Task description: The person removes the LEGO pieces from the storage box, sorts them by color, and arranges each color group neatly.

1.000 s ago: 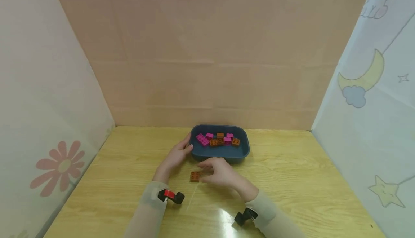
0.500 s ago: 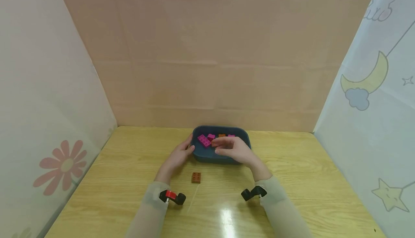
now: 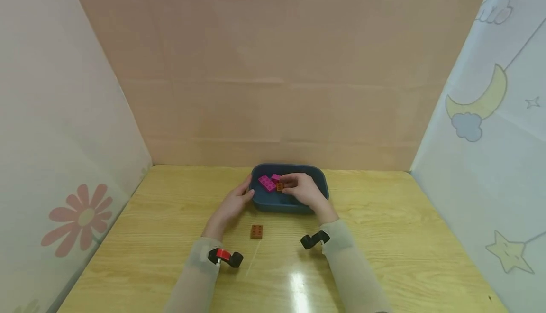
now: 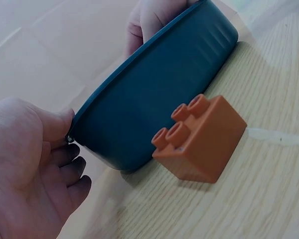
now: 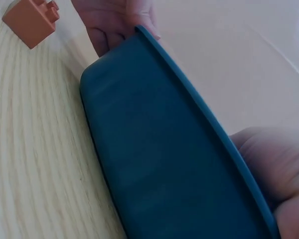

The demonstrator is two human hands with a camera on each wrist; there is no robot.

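A dark blue plastic tray with a raised rim stands at the back middle of the table. My left hand grips its left end, thumb over the rim and fingers curled beneath, as the left wrist view shows. Inside the tray, my right hand pinches a small orange building brick between thumb and fingers. Next to that lie a long pink brick and a smaller pink brick. The right hand covers the tray's right part; in the right wrist view the tray's wall hides its fingertips.
An orange building brick with studs up sits on the wooden table in front of the tray. A brown paper backdrop rises behind, with printed cloth at both sides. Each wrist carries a small black camera mount.
My right hand has gone from beside the orange brick on the table up into the tray, and its fingers have closed in on a brick there. The left hand stays at the tray.
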